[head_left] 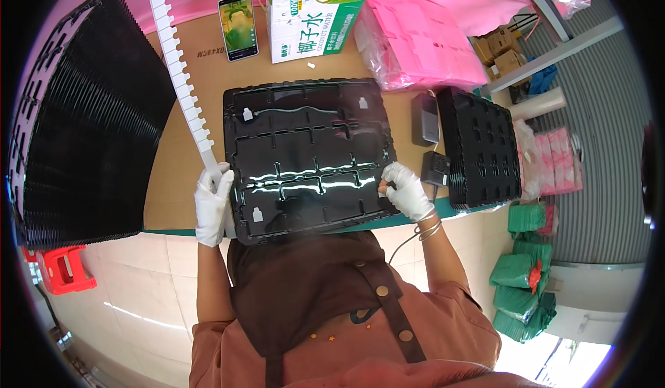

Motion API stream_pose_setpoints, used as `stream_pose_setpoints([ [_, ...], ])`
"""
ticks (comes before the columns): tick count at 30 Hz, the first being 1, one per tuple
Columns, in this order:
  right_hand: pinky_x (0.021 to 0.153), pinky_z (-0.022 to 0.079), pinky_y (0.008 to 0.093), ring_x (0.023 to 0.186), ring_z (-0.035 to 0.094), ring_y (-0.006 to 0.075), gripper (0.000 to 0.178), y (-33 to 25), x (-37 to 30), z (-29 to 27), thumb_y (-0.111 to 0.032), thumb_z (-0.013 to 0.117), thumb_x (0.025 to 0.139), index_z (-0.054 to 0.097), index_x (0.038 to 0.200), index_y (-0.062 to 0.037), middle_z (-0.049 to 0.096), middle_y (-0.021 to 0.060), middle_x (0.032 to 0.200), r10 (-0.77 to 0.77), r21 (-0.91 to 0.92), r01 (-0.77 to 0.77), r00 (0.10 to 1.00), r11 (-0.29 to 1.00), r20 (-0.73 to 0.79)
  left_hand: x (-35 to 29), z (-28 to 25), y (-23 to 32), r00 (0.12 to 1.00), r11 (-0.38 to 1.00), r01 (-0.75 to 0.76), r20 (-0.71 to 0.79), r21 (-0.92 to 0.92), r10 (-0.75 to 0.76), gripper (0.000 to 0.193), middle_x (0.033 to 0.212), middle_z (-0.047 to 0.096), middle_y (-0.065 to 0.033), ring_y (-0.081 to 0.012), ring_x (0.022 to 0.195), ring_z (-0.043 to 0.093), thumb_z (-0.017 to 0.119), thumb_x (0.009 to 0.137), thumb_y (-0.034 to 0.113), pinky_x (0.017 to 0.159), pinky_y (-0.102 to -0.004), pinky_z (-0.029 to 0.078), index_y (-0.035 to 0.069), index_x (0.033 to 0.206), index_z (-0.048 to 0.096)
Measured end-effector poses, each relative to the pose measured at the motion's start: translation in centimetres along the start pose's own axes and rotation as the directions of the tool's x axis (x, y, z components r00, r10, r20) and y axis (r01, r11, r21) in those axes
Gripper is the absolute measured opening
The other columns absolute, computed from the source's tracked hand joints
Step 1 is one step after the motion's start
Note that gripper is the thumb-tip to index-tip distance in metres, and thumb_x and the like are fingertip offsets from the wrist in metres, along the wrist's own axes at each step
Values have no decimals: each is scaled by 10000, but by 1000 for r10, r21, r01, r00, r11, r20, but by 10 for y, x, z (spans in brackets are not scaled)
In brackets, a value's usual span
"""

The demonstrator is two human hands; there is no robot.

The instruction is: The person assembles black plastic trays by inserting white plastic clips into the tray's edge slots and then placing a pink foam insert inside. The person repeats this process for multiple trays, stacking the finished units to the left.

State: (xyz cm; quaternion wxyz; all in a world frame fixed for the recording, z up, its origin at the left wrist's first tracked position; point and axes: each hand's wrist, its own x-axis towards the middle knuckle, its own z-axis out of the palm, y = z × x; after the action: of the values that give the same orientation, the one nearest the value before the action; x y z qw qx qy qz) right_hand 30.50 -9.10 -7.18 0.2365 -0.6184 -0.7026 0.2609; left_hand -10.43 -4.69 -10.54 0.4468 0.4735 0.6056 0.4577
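Note:
A black plastic tray (312,146) with moulded ridges lies in front of me. Small white bottle-shaped stickers (258,214) sit near three of its corners. At the tray's left edge, my left hand (213,204), in a white glove, is closed on the lower part of a long white strip (181,76) with a notched edge. This strip runs up and away to the far left. My right hand (407,193), also gloved, has its fingers curled together at the tray's lower right corner. A small pale piece shows by its fingertips, too small to make out surely.
Tall stacks of black trays (90,125) stand at left and, smaller, at right (481,149). Behind are a phone (237,28), a carton (305,24) and pink packs (422,35). A grey box (424,119) and black adapter (435,168) lie right. A red stool (66,270) is below left.

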Motion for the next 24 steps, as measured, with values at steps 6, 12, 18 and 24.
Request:
stream_pose_setpoints([
  [6, 725, 511, 349, 808, 633, 268, 169, -9, 0, 3, 94, 685, 694, 598, 806, 3, 589, 109, 860, 43, -130, -43, 999, 991, -5, -2, 1, 5, 1000, 1000, -11, -5, 22, 12, 237, 1034, 653, -66, -138, 947, 597, 651, 935, 145, 854, -284, 473, -8, 1114, 628],
  [12, 713, 536, 314, 821, 624, 232, 200, 3, -8, 3, 169, 604, 663, 558, 777, 10, 576, 105, 918, 36, 9, -37, 999, 999, 35, -2, 0, 2, 999, 999, -31, 6, 12, 31, 236, 1044, 650, -64, -139, 953, 596, 655, 930, 143, 863, -285, 474, -6, 1111, 628],
  [18, 668, 567, 286, 804, 639, 174, 226, 18, -12, 4, 216, 524, 658, 575, 740, 13, 566, 80, 929, 15, 258, -34, 997, 966, 75, 0, 0, -2, 1000, 999, -26, 4, 19, 26, 237, 1048, 647, -64, -140, 963, 594, 654, 928, 147, 874, -290, 469, -5, 1108, 626],
  [24, 668, 533, 316, 720, 619, 222, 195, 14, -7, -1, 174, 624, 682, 563, 767, 10, 568, 87, 812, -59, 110, 55, 998, 992, 38, 0, -1, -3, 999, 999, -42, 5, 26, 42, 229, 1044, 648, -64, -140, 959, 593, 655, 925, 140, 859, -295, 472, -3, 1101, 629],
])
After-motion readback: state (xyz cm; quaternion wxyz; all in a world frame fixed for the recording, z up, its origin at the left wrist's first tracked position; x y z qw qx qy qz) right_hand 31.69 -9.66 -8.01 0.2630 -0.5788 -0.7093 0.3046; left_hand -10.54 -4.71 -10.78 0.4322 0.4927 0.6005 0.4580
